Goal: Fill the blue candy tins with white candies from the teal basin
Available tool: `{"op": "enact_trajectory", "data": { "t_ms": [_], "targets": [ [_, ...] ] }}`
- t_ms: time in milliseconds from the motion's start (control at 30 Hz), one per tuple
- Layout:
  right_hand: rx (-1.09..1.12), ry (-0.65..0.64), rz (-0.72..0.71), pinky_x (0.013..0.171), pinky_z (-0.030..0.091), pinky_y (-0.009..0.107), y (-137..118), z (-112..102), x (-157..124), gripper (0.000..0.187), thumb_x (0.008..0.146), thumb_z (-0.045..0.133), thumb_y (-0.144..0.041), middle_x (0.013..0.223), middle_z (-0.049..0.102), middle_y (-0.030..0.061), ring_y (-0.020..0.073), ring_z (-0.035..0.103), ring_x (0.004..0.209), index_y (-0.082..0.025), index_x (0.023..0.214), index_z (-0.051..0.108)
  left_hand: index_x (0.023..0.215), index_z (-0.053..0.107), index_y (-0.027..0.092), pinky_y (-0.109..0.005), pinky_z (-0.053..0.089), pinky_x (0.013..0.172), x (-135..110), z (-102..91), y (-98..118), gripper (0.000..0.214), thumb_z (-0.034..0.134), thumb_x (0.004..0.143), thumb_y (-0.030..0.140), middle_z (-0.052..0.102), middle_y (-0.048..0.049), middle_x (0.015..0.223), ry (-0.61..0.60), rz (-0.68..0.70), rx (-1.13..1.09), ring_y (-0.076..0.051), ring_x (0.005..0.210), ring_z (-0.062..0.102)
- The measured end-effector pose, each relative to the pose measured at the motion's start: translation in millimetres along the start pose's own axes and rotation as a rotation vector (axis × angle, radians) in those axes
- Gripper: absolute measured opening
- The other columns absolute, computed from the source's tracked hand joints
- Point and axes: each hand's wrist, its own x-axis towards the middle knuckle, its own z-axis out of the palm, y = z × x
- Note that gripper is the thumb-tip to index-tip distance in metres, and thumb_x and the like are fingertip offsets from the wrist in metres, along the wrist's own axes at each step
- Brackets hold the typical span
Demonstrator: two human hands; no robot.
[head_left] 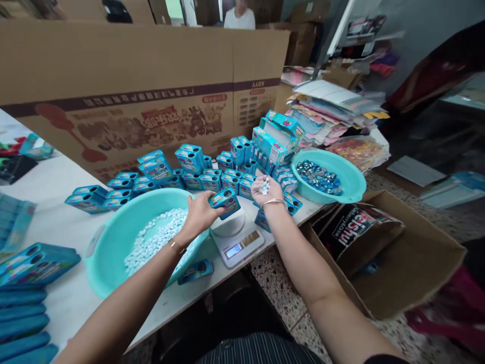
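My left hand (200, 215) grips a small blue box (224, 200) and holds it just above a white digital scale (238, 240) at the table's front edge. My right hand (266, 190) is cupped palm up, holding a small heap of white pellets (264, 185). Under my left forearm stands a turquoise basin (109, 247) with many of the same white pellets (157, 237). Several more blue boxes (193, 169) are stacked behind the scale. One blue box (196, 271) lies at the table edge by the basin.
A second turquoise basin (346, 174) with shiny blue pieces sits at the right. A large cardboard wall (125, 86) stands behind the table. An open carton (401, 253) with a dark bag is on the floor at the right. Flat blue packs (26, 298) lie at the left.
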Motion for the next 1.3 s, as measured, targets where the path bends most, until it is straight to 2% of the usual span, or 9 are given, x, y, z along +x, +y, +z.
{"op": "enact_trajectory", "data": {
  "t_ms": [100, 233, 300, 400, 500, 633, 767, 967, 1300],
  "targets": [
    [0.062, 0.042, -0.013, 0.032, 0.026, 0.013, -24.9, -4.7, -12.1, 0.025, 0.09, 0.039, -0.015, 0.05, 0.043, -0.007, 0.0057, 0.035, 0.037, -0.021, 0.066, 0.038, 0.104, 0.065, 0.022, -0.062, 0.013, 0.116, -2.9, 12.8, -4.8, 0.035, 0.065, 0.074, 0.041, 0.076, -0.006, 0.094, -0.061, 0.053, 0.133, -0.032, 0.1, 0.068],
    [0.131, 0.066, -0.043, 0.031, 0.021, 0.014, -40.9, -9.5, -31.1, 0.026, 0.094, 0.037, -0.017, 0.052, 0.045, -0.0071, 0.0052, 0.033, 0.035, -0.021, 0.068, 0.039, 0.109, 0.063, 0.018, -0.064, 0.01, 0.116, -3.1, 29.3, -12.6, 0.042, 0.061, 0.079, 0.048, 0.075, -0.0122, 0.098, -0.085, 0.112, 0.304, -0.034, 0.103, 0.068],
    [0.123, 0.059, -0.046, 0.031, 0.02, 0.014, -44.4, -11.2, -39.5, 0.028, 0.096, 0.034, -0.018, 0.053, 0.046, -0.0071, 0.0051, 0.032, 0.034, -0.021, 0.068, 0.039, 0.118, 0.059, 0.015, -0.064, 0.009, 0.117, -4.5, 31.5, -15.3, 0.052, 0.063, 0.079, 0.048, 0.072, -0.0174, 0.112, -0.094, 0.142, 0.324, -0.036, 0.115, 0.062],
    [0.071, -0.001, -0.052, 0.032, 0.021, 0.014, -47.5, -16.3, -51.2, 0.028, 0.095, 0.035, -0.016, 0.054, 0.046, -0.0071, 0.0051, 0.032, 0.035, -0.022, 0.068, 0.038, 0.144, 0.035, 0.009, -0.066, 0.01, 0.117, -14.9, 14.8, -16.7, 0.089, 0.07, 0.074, 0.052, 0.048, -0.0265, 0.145, 0.027, 0.165, 0.248, -0.041, 0.14, 0.038],
    [0.065, -0.071, -0.044, 0.032, 0.023, 0.015, -49.3, -25.9, -61.7, 0.024, 0.093, 0.04, -0.016, 0.056, 0.047, -0.0071, 0.0054, 0.034, 0.036, -0.022, 0.07, 0.039, 0.153, 0.01, 0.014, -0.066, 0.008, 0.117, -40.3, -21.5, -19.5, 0.107, 0.067, 0.076, 0.059, 0.033, -0.0247, 0.155, 0.261, 0.16, 0.166, -0.04, 0.147, 0.026],
    [0.07, -0.076, -0.031, 0.032, 0.026, 0.016, -47.5, -39.1, -69.6, 0.023, 0.091, 0.041, -0.014, 0.056, 0.046, -0.0071, 0.0062, 0.037, 0.037, -0.023, 0.07, 0.039, 0.153, 0.012, 0.023, -0.064, 0.01, 0.118, -83.4, -56.3, -32.0, 0.094, 0.061, 0.082, 0.059, 0.042, -0.0178, 0.151, 0.349, 0.105, 0.188, -0.037, 0.144, 0.031],
    [0.05, -0.048, -0.039, 0.031, 0.026, 0.016, -42.8, -48.2, -66.8, 0.021, 0.09, 0.043, -0.014, 0.056, 0.047, -0.0071, 0.0059, 0.037, 0.035, -0.022, 0.071, 0.04, 0.151, 0.019, 0.021, -0.068, 0.013, 0.115, -103.3, -53.1, -48.8, 0.087, 0.06, 0.083, 0.057, 0.044, -0.0195, 0.149, 0.3, 0.051, 0.228, -0.041, 0.144, 0.031],
    [0.011, -0.109, -0.032, 0.031, 0.025, 0.017, -43.3, -55.3, -59.5, 0.018, 0.087, 0.047, -0.013, 0.056, 0.049, -0.0071, 0.0063, 0.038, 0.035, -0.022, 0.072, 0.043, 0.151, 0.022, 0.019, -0.07, 0.018, 0.112, -92.0, -34.7, -53.4, 0.084, 0.06, 0.084, 0.052, 0.044, -0.0212, 0.149, 0.227, 0.06, 0.256, -0.043, 0.145, 0.028],
    [-0.005, -0.093, -0.065, 0.03, 0.027, 0.015, -33.8, -49.3, -59.1, 0.02, 0.087, 0.047, -0.013, 0.056, 0.046, -0.008, 0.0054, 0.038, 0.034, -0.022, 0.071, 0.04, 0.149, 0.029, 0.019, -0.077, 0.015, 0.11, -54.6, -13.0, -26.7, 0.079, 0.065, 0.083, 0.044, 0.045, -0.0204, 0.148, 0.076, 0.173, 0.311, -0.044, 0.146, 0.026]
  ]
}}
